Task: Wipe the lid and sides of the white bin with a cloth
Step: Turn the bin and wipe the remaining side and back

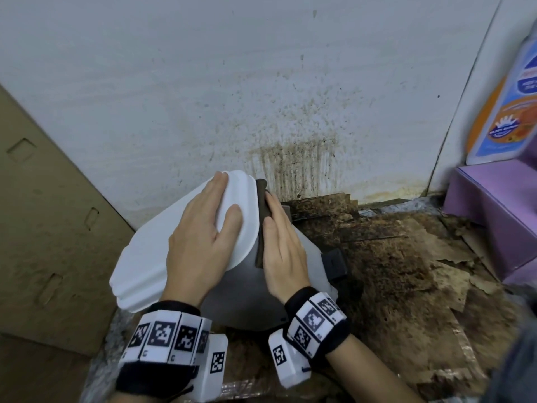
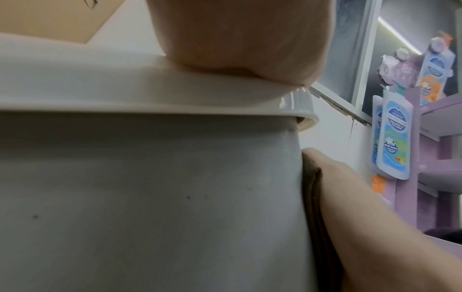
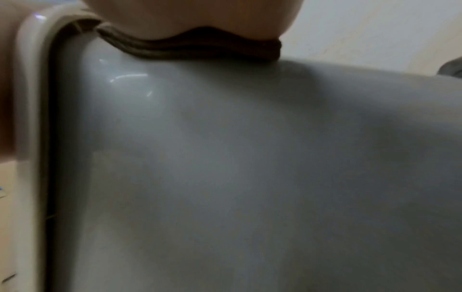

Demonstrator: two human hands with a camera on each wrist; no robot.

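The white bin [image 1: 241, 298] stands against the wall, its white lid [image 1: 139, 271] closed. My left hand [image 1: 203, 228] lies flat on the lid with straight fingers. My right hand [image 1: 282, 245] presses a folded brown cloth [image 1: 260, 216] flat against the bin's right side, just under the lid's rim. In the left wrist view the cloth [image 2: 317, 207] is sandwiched between the bin's wall [image 2: 150, 197] and my right hand [image 2: 370, 227]. The right wrist view shows the cloth [image 3: 200, 49] under my palm on the bin's grey-looking side [image 3: 250, 158].
A stained white wall [image 1: 261, 97] rises behind the bin. Brown cardboard [image 1: 43, 213] leans at the left. Dirty, torn cardboard [image 1: 406, 271] covers the floor to the right. A purple display stand [image 1: 494, 213] with blue pouches [image 1: 505, 112] stands at the far right. A black pedal [image 1: 335, 263] juts out.
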